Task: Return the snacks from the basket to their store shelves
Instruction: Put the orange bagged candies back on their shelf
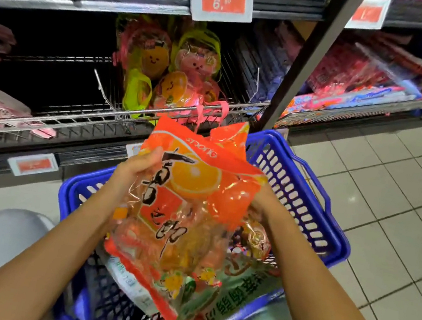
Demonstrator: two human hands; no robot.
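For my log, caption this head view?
Both hands lift an orange snack bag over the blue basket facing wire shelves.

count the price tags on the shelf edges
3: one reading 6 on the top rail, one upper right, one lower left. Others may hide behind the orange bag.

"6," on orange price tag (223, 2), upside-down "strong" on orange snack bag (195, 185)

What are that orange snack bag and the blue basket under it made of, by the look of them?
Orange snack bag: probably thin plastic film, glossy; it crinkles, glints, and is partly see-through. Blue basket: apparently rigid moulded plastic with a smooth sheen; its walls are slotted in even rows.
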